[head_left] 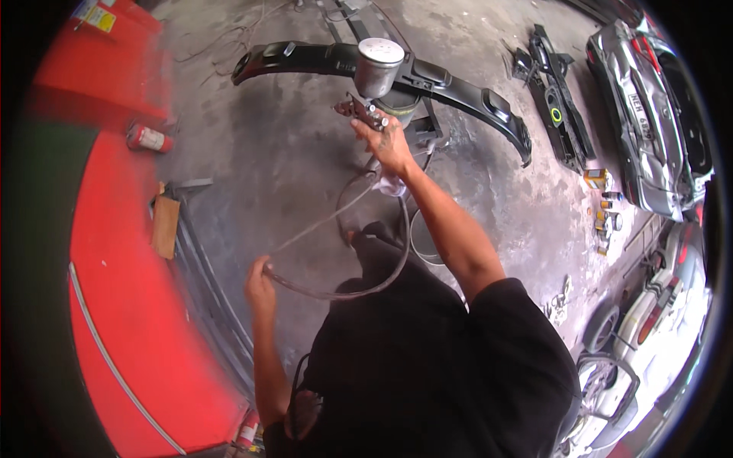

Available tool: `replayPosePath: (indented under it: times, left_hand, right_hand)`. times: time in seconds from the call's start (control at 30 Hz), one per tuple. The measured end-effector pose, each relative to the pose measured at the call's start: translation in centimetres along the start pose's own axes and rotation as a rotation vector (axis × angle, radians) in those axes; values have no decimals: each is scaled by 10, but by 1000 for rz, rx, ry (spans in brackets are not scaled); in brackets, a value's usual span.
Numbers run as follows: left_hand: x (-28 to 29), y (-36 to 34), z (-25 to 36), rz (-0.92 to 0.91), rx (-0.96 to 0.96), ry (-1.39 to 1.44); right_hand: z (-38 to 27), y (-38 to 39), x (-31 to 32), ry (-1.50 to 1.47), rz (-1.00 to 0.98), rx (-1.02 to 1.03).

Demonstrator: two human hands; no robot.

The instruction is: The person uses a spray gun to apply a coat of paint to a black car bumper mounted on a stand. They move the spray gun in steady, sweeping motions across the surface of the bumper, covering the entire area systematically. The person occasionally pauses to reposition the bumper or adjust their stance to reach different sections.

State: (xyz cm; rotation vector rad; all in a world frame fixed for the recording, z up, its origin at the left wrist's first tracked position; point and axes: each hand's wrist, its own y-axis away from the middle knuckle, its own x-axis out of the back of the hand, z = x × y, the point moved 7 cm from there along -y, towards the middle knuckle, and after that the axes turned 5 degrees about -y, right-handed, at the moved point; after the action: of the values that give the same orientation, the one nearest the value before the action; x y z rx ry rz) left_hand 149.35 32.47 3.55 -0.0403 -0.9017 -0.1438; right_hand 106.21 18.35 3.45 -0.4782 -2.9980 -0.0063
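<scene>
My right hand (389,146) is wrapped round the handle of a spray gun (365,114), held out ahead of me. On top of the gun sits a metal paint cup (377,75) with a spattered pale lid. A dark air hose (343,295) loops down from near the gun and across to my left hand (261,279), whose fingers are closed on it at my left side. Beyond the gun lies a long, curved black car bumper (324,57) on a stand, partly hidden by the cup. A whitish cloth (391,185) hangs below my right wrist.
At left stands a red panel (114,267), with a red canister (149,138) and a brown cardboard piece (165,226) beside it. To the right are black car parts (556,114), several tins (599,180), a damaged silver car body section (637,114) and a white vehicle (649,336).
</scene>
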Motion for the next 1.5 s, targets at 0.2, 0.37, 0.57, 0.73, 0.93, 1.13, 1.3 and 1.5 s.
replayPosePath:
  times: [0.2,0.37,0.57,0.73,0.93,1.13,1.3,1.5]
  left_hand:
    - [5,-97,30,-147,-91,-2]
    - [-17,-149,52,-335,-241,1]
    - [-2,-214,9,-358,-205,33]
    - [57,-294,-76,-316,-220,22]
    - [170,-381,-230,-251,-156,57]
    - [264,-450,-274,-217,-214,-249]
    - [249,-482,-277,-236,-191,-47]
    - [169,-477,-235,-442,-377,113]
  right_hand:
    - [9,-9,107,164,389,-128]
    - [59,33,262,750,812,-117]
    - [47,41,245,781,1048,-234]
    - [63,-32,83,685,852,-13]
    - [4,-143,-201,462,588,-164]
    - [5,-210,-365,179,269,-159]
    - [-9,-218,-361,127,285,-167]
    - [-21,-176,-166,622,676,-109]
